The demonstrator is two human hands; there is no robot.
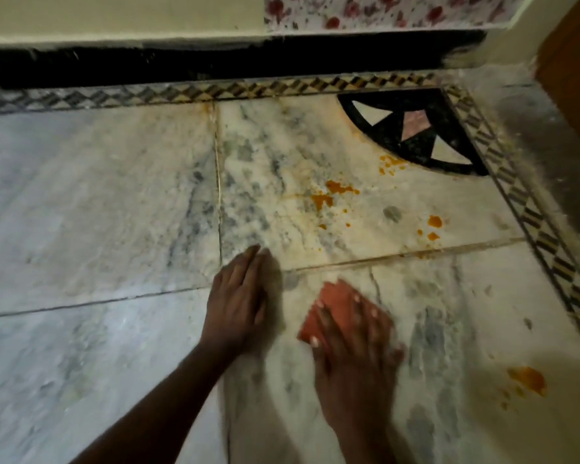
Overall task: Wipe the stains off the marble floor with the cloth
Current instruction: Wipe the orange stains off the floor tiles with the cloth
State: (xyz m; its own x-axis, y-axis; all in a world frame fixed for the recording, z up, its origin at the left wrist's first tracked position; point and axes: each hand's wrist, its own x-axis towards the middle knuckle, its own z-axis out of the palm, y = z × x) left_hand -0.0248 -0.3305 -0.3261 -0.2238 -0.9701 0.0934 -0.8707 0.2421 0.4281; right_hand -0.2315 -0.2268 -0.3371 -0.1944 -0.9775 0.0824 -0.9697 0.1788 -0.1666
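Observation:
My right hand (355, 349) lies flat with spread fingers on a folded orange-red cloth (332, 296), pressing it onto the white marble floor (98, 195). My left hand (238, 299) rests flat on the floor just left of the cloth, fingers straight and together. Orange-yellow stains (329, 194) lie on the tile beyond the cloth. Smaller orange spots (434, 222) sit to the right, some more (390, 162) by the black inlay, and a larger smear (528, 380) marks the floor at the lower right.
A black fan-shaped inlay (412, 135) fills the tile corner. A patterned border strip (516, 195) runs along the far and right sides. Behind it stand a black skirting (215, 65) and wall; a wooden door (573, 78) is at the right.

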